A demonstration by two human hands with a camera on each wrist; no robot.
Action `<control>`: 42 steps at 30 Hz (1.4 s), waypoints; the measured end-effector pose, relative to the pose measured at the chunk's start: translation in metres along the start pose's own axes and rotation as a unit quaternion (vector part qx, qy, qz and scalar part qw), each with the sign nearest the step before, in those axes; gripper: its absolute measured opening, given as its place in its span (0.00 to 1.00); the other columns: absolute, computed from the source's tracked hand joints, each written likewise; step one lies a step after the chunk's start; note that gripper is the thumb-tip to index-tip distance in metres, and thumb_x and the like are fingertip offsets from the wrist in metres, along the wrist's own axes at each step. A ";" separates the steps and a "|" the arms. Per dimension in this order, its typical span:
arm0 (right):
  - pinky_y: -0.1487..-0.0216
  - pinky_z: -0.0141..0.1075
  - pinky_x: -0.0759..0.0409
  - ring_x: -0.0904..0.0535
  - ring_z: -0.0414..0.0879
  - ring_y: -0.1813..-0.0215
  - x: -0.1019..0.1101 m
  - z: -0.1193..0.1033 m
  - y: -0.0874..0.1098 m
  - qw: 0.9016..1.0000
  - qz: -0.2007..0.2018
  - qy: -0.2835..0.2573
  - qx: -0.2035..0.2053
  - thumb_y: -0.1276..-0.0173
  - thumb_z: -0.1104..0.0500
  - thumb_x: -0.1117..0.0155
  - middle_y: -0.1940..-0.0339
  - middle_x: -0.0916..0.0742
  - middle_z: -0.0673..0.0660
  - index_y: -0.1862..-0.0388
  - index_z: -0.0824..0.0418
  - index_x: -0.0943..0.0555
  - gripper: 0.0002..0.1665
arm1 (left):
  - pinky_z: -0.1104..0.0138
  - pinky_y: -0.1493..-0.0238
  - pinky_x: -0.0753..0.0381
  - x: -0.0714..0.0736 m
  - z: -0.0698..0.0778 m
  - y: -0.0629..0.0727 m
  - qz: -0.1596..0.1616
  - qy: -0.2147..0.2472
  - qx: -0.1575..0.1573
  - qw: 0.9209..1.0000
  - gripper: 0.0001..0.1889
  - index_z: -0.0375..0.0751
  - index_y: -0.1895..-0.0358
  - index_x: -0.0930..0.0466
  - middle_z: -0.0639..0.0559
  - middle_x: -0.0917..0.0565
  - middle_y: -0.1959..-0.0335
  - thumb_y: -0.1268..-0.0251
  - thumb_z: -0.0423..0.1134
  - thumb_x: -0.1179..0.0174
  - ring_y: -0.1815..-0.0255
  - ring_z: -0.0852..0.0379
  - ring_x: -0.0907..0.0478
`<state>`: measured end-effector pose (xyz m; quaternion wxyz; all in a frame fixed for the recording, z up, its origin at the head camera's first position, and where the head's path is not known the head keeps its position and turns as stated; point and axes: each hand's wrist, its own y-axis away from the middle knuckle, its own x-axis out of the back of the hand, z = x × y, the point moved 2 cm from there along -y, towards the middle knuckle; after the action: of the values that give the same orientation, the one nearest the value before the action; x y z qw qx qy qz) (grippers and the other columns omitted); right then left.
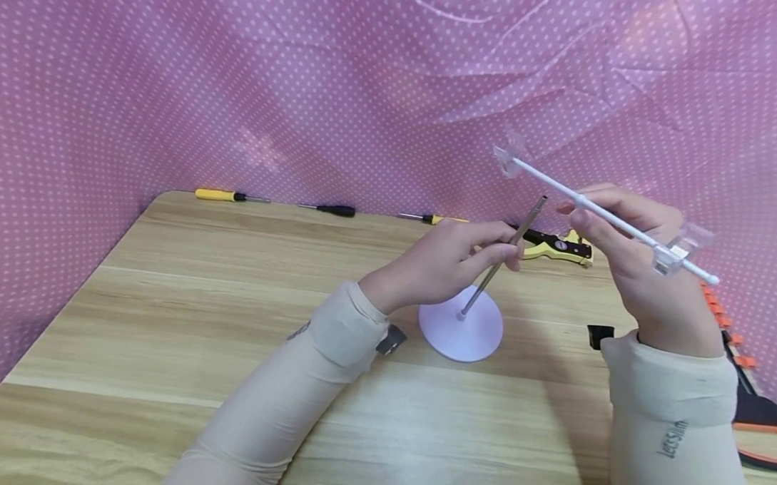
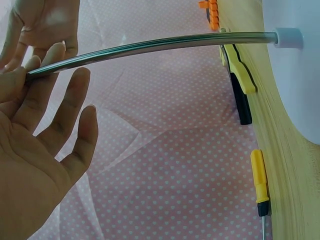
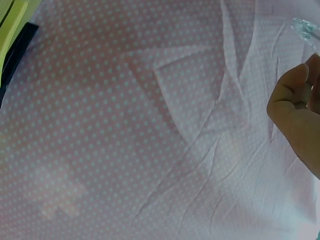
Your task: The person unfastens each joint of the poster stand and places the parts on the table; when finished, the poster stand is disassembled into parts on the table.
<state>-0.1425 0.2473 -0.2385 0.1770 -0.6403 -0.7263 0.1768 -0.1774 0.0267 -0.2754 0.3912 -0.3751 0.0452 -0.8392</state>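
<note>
A thin metal pole (image 1: 494, 267) rises at a slant from a round white base (image 1: 438, 330) on the table. My left hand (image 1: 435, 262) pinches the pole towards its upper part, other fingers spread in the left wrist view. Above and to the right, my right hand (image 1: 656, 298) pinches a white rod (image 1: 620, 222) between thumb and fingers near its middle. Clear plastic pieces (image 1: 673, 256) sit on the rod near both ends. The rod is apart from the pole's top end. In the right wrist view, only part of the right hand (image 3: 295, 105) shows.
Two yellow screwdrivers (image 1: 217, 194), a black-handled screwdriver (image 1: 334, 211) and a yellow and black wire stripper (image 1: 558, 248) lie along the table's back edge. Small black pieces (image 1: 600, 337) lie near both forearms. A black and orange handled tool (image 1: 764, 420) lies right. Pink dotted cloth (image 1: 368, 92) hangs behind.
</note>
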 end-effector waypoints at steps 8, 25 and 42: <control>0.52 0.30 0.15 0.16 0.51 0.52 0.022 -0.001 0.000 0.999 -0.032 -0.018 0.010 0.35 0.84 0.35 0.56 0.09 0.62 0.55 0.85 0.16 0.10 | 0.73 0.44 0.19 0.000 0.000 0.000 0.001 0.004 0.001 1.000 0.11 0.44 0.47 0.14 0.57 0.10 0.56 0.14 0.39 0.47 0.46 0.63 0.15; 0.65 0.28 0.18 0.17 0.38 0.59 0.037 0.012 -0.002 0.939 -0.091 0.294 -0.152 0.27 0.64 0.27 0.55 0.09 0.45 0.51 0.63 0.08 0.09 | 0.73 0.45 0.19 0.002 0.000 0.000 0.000 0.001 0.007 1.000 0.11 0.44 0.47 0.14 0.57 0.09 0.56 0.14 0.40 0.47 0.46 0.63 0.16; 0.54 0.24 0.25 0.19 0.30 0.49 0.036 0.030 -0.007 0.868 -0.151 0.438 -0.179 0.29 0.49 0.24 0.49 0.08 0.48 0.53 0.44 0.06 0.08 | 0.73 0.45 0.19 0.001 -0.001 0.000 -0.005 -0.002 0.009 1.000 0.12 0.44 0.45 0.15 0.56 0.10 0.55 0.13 0.40 0.48 0.46 0.63 0.15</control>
<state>-0.1669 0.2809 -0.2603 0.3841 -0.5548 -0.6814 -0.2835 -0.1781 0.0261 -0.2754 0.3902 -0.3733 0.0350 -0.8409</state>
